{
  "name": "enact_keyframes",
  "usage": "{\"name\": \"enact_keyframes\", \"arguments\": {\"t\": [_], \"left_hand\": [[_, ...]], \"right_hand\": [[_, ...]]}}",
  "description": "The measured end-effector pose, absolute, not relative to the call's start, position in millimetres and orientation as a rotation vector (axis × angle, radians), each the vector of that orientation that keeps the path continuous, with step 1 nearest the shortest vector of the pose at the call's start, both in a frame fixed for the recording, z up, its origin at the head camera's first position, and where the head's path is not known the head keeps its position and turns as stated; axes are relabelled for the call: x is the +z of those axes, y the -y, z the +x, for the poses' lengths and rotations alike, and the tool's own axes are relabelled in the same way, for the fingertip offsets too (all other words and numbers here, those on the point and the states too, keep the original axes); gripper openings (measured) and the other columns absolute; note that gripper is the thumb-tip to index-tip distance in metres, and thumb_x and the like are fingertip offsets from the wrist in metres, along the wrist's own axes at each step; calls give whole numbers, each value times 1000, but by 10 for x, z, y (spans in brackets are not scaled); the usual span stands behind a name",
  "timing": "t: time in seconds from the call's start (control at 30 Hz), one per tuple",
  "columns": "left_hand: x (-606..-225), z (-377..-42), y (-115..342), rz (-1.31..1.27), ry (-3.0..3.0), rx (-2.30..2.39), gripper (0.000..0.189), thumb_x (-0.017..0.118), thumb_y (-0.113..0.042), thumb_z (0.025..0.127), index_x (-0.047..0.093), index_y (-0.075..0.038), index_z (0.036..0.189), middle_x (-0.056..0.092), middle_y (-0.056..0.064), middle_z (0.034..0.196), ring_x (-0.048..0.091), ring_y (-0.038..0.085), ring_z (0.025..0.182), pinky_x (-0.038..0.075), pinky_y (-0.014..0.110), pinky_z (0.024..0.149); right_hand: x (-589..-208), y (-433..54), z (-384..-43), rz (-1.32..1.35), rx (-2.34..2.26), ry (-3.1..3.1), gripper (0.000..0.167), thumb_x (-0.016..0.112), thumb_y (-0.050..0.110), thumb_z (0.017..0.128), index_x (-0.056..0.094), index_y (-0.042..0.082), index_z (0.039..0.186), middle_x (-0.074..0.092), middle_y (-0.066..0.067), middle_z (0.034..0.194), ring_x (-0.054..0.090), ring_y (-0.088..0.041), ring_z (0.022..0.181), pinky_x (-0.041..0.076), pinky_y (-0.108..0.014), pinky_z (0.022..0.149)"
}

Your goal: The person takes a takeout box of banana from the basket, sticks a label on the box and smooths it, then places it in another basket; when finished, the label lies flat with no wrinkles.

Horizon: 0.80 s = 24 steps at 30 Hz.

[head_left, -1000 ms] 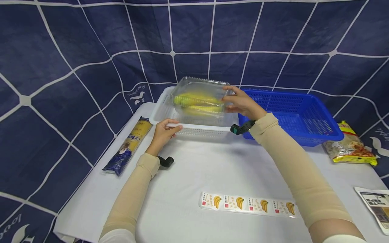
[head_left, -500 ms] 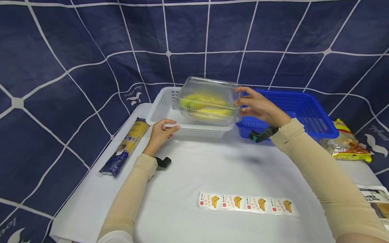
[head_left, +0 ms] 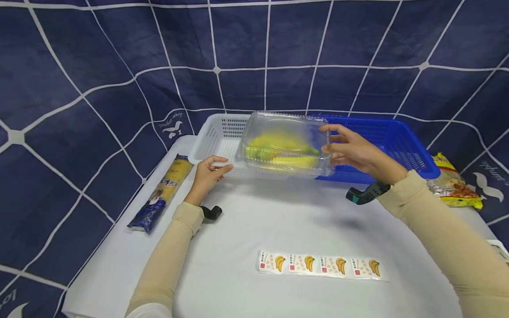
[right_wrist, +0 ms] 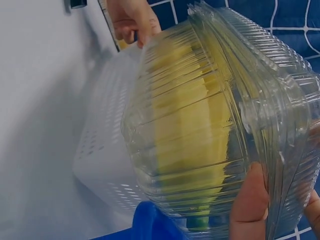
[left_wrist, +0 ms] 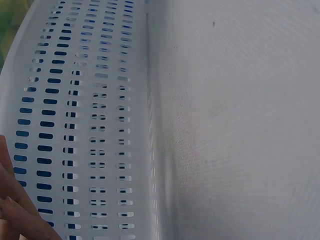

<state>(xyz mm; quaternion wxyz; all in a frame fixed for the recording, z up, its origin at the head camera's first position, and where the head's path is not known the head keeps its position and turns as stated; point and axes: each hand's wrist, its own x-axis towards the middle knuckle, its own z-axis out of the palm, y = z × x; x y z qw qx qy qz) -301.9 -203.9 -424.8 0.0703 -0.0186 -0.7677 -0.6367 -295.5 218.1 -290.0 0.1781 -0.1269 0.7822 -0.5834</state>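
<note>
The right hand [head_left: 354,152] pinches the end of a clear plastic clamshell [head_left: 285,140], its bananas [right_wrist: 190,115] left of the fingertips. Over the last second the clamshell has shifted rightward and nearer the person, so carrying seems under way, unfinished. The left hand [head_left: 207,174] pinches the white basket's [head_left: 210,137] rim between thumb and fingers.

Free room runs across the tabletop [head_left: 254,216] between the white basket [head_left: 214,139] and banana sticker strip [head_left: 324,266]; a clear clamshell container [head_left: 284,143] blocks the basket's right side, a navy cloth [head_left: 238,35] the back.
</note>
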Motion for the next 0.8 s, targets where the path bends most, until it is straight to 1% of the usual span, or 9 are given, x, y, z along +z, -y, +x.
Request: {"name": "enact_keyframes", "arguments": {"t": [0.1, 0.2, 0.33, 0.47, 0.53, 0.67, 0.8], "left_hand": [[-4255, -3030, 2036, -61, 2307, -1913, 37, 85, -14, 96, 71, 4, 125, 72, -11, 73, 63, 7, 59, 49, 20, 58], [-4253, -3027, 2033, -66, 2314, -1903, 38, 85, -15, 97, 71, 4, 126, 72, -10, 76, 64, 9, 61, 50, 21, 59], [-4242, -3013, 2028, -65, 2320, -1891, 40, 84, -15, 97, 70, 6, 127, 72, -10, 77, 65, 9, 62, 50, 20, 59], [-4242, -3010, 2014, -60, 2316, -1894, 39, 84, -14, 97, 70, 7, 127, 72, -10, 76, 63, 8, 60, 50, 21, 59], [-4246, -3013, 2012, -57, 2325, -1889, 40, 84, -14, 97, 69, 7, 128, 73, -10, 78, 63, 7, 60, 50, 22, 60], [-4248, -3014, 2017, -47, 2344, -1872, 41, 84, -16, 98, 70, 6, 129, 73, -10, 79, 64, 10, 62, 51, 23, 61], [-4241, -3014, 2024, -37, 2341, -1877, 40, 83, -16, 98, 70, 6, 129, 73, -11, 78, 64, 9, 62, 51, 22, 61]], "right_hand": [[-2925, -2270, -2877, -367, -1651, -2207, 62, 62, 9, 110, 35, 23, 164, 0, -25, 178, 65, -16, 102, 60, -31, 85], [-2949, -2351, -2810, -366, -1640, -2218, 60, 63, 10, 110, 38, 26, 162, -1, -24, 178, 63, -17, 111, 60, -31, 86], [-2979, -2439, -2724, -380, -1653, -2202, 56, 62, 8, 110, 42, 28, 157, 2, -25, 177, 64, -18, 108, 62, -32, 84], [-3035, -2532, -2613, -401, -1706, -2156, 52, 61, 2, 108, 49, 33, 148, 6, -25, 174, 64, -18, 102, 62, -32, 79], [-3072, -2576, -2546, -411, -1713, -2159, 52, 61, 1, 107, 51, 35, 145, 8, -26, 173, 64, -16, 104, 61, -32, 79], [-3149, -2638, -2408, -425, -1700, -2190, 52, 62, 2, 107, 54, 39, 142, 13, -26, 171, 64, -16, 110, 61, -34, 79], [-3226, -2683, -2284, -428, -1704, -2187, 54, 63, 1, 107, 55, 41, 140, 15, -26, 170, 64, -17, 106, 61, -34, 75]]}}
